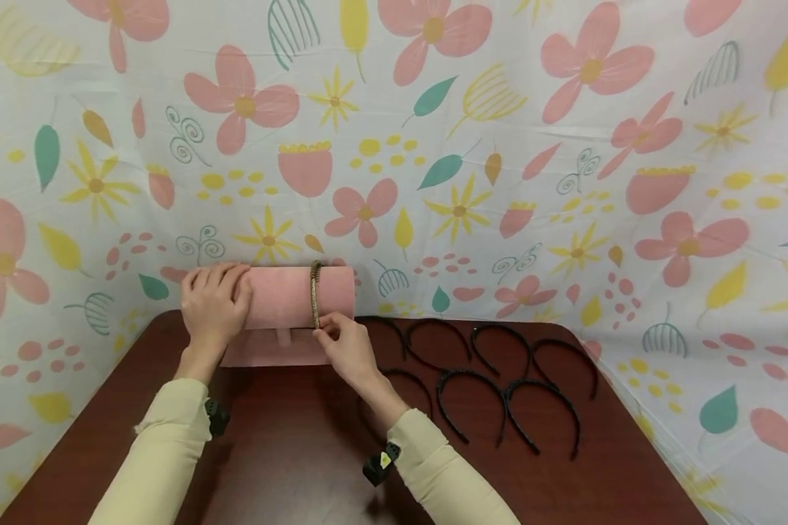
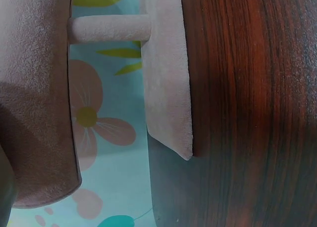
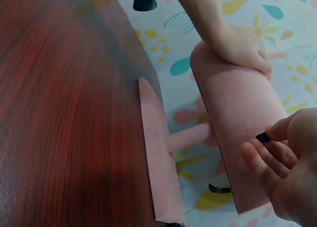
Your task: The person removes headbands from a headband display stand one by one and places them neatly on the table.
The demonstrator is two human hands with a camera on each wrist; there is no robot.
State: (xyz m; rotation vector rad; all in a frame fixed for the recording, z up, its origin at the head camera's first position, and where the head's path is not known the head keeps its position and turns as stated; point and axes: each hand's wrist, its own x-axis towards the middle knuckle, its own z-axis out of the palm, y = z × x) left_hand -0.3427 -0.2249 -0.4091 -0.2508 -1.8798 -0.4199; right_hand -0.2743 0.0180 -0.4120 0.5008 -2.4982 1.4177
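A pink velvety headband stand, a horizontal roll on a short post and flat base, stands at the back left of the table. Over the right part of its roll goes a gold, braided-looking headband. My left hand holds the roll's left end, its fingers over the top. With thumb and fingertips, my right hand pinches the near end of the headband. That dark tip shows between the fingers in the right wrist view. The left wrist view shows mainly the roll and the base.
Several black headbands lie in two rough rows on the brown table, right of the stand. A flower-print cloth hangs close behind the table. Partly under my right forearm lies one of the black headbands.
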